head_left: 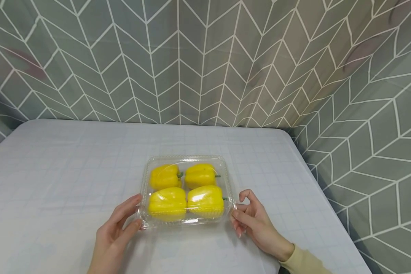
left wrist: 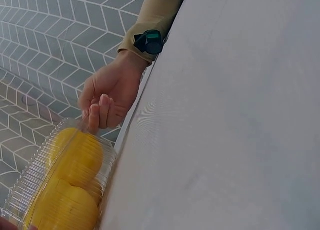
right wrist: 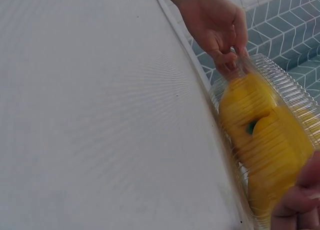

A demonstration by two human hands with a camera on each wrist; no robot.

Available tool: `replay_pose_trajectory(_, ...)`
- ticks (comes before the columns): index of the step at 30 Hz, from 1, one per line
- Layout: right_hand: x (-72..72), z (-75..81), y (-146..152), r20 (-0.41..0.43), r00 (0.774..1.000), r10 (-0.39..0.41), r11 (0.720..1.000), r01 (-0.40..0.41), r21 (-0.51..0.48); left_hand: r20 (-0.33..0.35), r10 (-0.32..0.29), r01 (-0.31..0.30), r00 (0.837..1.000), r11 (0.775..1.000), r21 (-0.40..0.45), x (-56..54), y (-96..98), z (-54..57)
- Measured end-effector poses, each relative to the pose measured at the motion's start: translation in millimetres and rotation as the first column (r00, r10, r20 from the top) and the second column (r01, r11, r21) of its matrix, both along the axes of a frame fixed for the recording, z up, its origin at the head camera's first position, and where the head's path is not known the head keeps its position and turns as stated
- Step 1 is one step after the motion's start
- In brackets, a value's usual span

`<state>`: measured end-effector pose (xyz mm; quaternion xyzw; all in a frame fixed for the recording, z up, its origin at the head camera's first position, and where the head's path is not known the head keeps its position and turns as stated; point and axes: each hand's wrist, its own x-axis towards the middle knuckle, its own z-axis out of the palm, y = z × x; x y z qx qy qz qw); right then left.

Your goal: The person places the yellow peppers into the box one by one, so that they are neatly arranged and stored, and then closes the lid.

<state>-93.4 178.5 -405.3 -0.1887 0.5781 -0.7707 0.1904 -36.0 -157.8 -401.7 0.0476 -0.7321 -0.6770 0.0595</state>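
Note:
A clear plastic clamshell container (head_left: 185, 157) with a ribbed rim sits on the table in front of me. Several yellow bell peppers (head_left: 167, 201) with green stems lie inside, seen through its lid. My left hand (head_left: 113, 230) pinches the near left corner between thumb and fingers. At the near right corner, my right hand (head_left: 255, 225) pinches the rim with its thumb, the index finger bent above it. Both wrist views look along the container's side, with the peppers behind ribbed plastic; only fingertips of the left hand show in the left wrist view.
A pale cloth with a faint grid covers the table (head_left: 72, 163). Grey curtains (head_left: 191, 57) with white chevron lines hang behind it and along its right side. A dark device (left wrist: 149, 41) is strapped on the right wrist over a beige sleeve (head_left: 305, 260).

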Motion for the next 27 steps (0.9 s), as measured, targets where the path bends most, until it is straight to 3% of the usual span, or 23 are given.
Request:
replay_pose_trajectory(12, -1.3, -4.3, -0.5, -0.071, 0.997, -0.042, 0.999, 0.043, 0.025, -0.011, 0.033, -0.033, 0.999, 0.999, 0.002, -1.1, 3.2, 2.5)
replay_pose_trajectory(21, 0.3, -9.5, 2.1, -0.134, 0.987, -0.091, 0.995, 0.095, 0.025, -0.136, 0.048, -0.056, 0.990, 0.997, -0.056, 0.3, 4.6, 1.0)
replay_pose_trajectory(27, -0.7, -8.6, 2.2, -0.159, 0.983, -0.095, 0.995, 0.100, 0.024, -0.102, 0.036, -0.037, 0.994, 0.999, -0.015, -0.2, 2.2, 1.1)
